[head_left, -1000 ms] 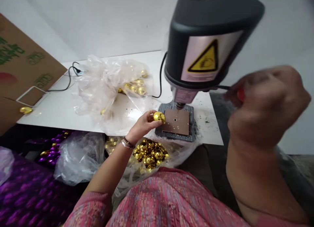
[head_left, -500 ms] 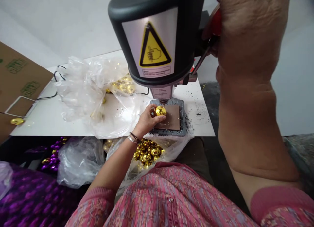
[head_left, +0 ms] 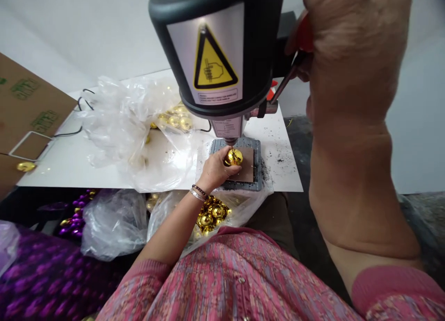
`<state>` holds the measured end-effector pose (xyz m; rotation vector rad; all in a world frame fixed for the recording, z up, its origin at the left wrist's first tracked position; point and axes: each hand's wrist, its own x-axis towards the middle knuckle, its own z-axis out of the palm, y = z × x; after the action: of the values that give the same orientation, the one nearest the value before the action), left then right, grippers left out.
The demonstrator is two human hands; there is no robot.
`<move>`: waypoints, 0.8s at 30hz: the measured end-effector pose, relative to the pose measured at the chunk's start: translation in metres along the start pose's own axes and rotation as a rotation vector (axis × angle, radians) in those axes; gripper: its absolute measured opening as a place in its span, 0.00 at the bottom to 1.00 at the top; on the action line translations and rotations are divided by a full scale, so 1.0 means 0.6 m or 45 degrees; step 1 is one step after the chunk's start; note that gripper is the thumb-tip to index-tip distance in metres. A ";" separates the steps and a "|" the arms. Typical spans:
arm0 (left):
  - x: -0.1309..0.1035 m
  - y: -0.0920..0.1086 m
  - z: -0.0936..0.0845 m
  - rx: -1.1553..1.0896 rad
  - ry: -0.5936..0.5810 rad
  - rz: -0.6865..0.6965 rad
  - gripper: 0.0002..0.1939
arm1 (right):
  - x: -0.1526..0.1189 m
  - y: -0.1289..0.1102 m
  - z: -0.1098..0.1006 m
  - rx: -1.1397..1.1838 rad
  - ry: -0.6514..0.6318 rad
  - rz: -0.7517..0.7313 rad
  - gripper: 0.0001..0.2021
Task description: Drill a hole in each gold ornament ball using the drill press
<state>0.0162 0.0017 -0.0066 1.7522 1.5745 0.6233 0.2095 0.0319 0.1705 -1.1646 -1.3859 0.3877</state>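
Note:
My left hand grips a shiny gold ball between thumb and fingers, directly under the spindle of a black drill press. Beneath the ball lies a brown board on the grey base of the press. Up at the right, close to the camera, my right hand is closed around the red-knobbed feed lever; its fingers are partly hidden behind the wrist. A yellow warning label faces me on the press head.
Clear plastic bags with gold balls lie on the white table. An open bag of gold balls sits at my lap. A cardboard box stands at left, above purple balls. Dark shavings surround the base.
My left hand has shifted the gold ball slightly right, under the spindle, and turned it. My right hand stays on the lever. The view has moved a little.

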 end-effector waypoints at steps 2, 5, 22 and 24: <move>-0.002 -0.001 0.001 -0.027 0.001 0.008 0.30 | -0.027 -0.003 -0.004 -0.091 0.091 -0.002 0.19; -0.003 -0.005 0.005 -0.076 0.017 0.028 0.28 | -0.092 0.000 -0.019 -0.395 0.167 -0.134 0.18; -0.004 -0.017 0.016 -0.022 0.033 0.075 0.28 | -0.204 0.135 0.008 -0.366 0.262 -0.858 0.07; -0.004 -0.017 0.017 -0.018 0.030 0.094 0.27 | -0.203 0.144 0.014 -0.324 0.288 -0.902 0.08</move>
<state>0.0168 -0.0023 -0.0204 1.8053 1.5234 0.6917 0.2088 -0.0246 0.0320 -0.8074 -1.5666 -0.4204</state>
